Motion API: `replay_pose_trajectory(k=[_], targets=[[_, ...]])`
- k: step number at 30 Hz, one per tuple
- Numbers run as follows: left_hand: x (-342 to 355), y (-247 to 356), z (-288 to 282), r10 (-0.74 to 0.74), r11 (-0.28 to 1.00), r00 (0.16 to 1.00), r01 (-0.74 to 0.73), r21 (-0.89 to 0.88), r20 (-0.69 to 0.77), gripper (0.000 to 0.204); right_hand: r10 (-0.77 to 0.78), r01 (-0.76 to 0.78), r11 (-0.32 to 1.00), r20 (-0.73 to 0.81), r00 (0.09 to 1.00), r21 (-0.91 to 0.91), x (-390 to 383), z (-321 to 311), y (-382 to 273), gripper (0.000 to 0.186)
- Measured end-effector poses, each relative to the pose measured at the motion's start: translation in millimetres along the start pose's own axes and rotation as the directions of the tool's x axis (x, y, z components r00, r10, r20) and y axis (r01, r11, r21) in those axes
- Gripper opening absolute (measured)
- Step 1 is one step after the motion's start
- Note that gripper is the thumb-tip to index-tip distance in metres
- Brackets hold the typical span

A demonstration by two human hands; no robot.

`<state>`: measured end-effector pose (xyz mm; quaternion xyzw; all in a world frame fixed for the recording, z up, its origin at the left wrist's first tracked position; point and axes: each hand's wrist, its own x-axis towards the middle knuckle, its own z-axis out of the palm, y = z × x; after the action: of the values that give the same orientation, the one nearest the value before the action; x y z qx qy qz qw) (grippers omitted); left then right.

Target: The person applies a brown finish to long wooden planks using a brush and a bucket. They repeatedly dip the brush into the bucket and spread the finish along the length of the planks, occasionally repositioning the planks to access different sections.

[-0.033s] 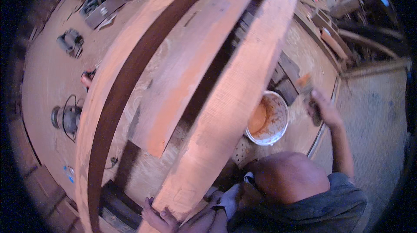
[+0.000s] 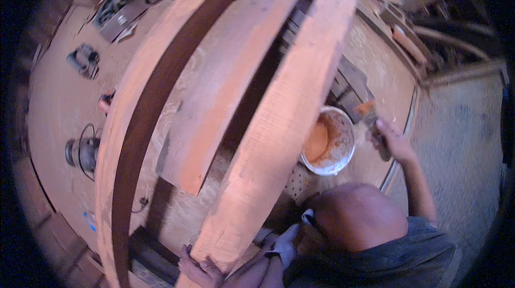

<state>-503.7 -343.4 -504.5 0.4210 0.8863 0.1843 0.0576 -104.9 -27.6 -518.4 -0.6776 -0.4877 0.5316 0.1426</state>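
My right hand point(image 2: 393, 140) is closed round a paintbrush point(image 2: 366, 108) with orange-stained bristles, raised just to the right of a white bucket point(image 2: 350, 151). Orange-brown liquid lies in the bucket, and its inner wall is smeared with the same colour. Beside the bucket runs a long, broad wooden plank point(image 2: 263, 143), its near end at the bottom of the view. There my left hand point(image 2: 203, 271) lies across the plank, fingers bent over its left edge. Left of it are a shorter board point(image 2: 214, 111) with an orange streak and a curved wooden piece point(image 2: 147, 68).
My bent knee point(image 2: 359, 215) is close below the bucket. Dark blocks point(image 2: 351, 87) lie right of the plank. On the left floor are a lantern-like object point(image 2: 83, 151), a dark power tool point(image 2: 85, 61) and a box point(image 2: 118, 22). Scrap timber point(image 2: 445, 36) is piled far right.
The paintbrush and my right hand have come a little left and down, closer to the bucket. The whole view has shifted slightly. My left hand stays on the plank.
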Motion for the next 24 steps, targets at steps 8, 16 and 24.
replay_pose_trajectory(k=[8, 16, 24], targets=[[-21, -35, 16, 0.028, 0.999, 0.992, -0.023, -0.044, 0.123, 0.073, -0.28, 0.295, 0.941, 0.106, 0.954, -0.169, -64, 55, 63, 0.045], [-16, -31, 17, 0.073, 0.997, 0.997, -0.073, 0.009, 0.033, 0.075, -0.478, 0.477, 0.877, 0.007, 0.879, -0.065, -60, 85, 33, 0.043], [-8, -21, 12, 0.061, 0.998, 0.994, -0.06, -0.02, 0.09, 0.071, -0.788, 0.778, 0.553, 0.115, 0.605, -0.298, -35, 171, 40, 0.06]])
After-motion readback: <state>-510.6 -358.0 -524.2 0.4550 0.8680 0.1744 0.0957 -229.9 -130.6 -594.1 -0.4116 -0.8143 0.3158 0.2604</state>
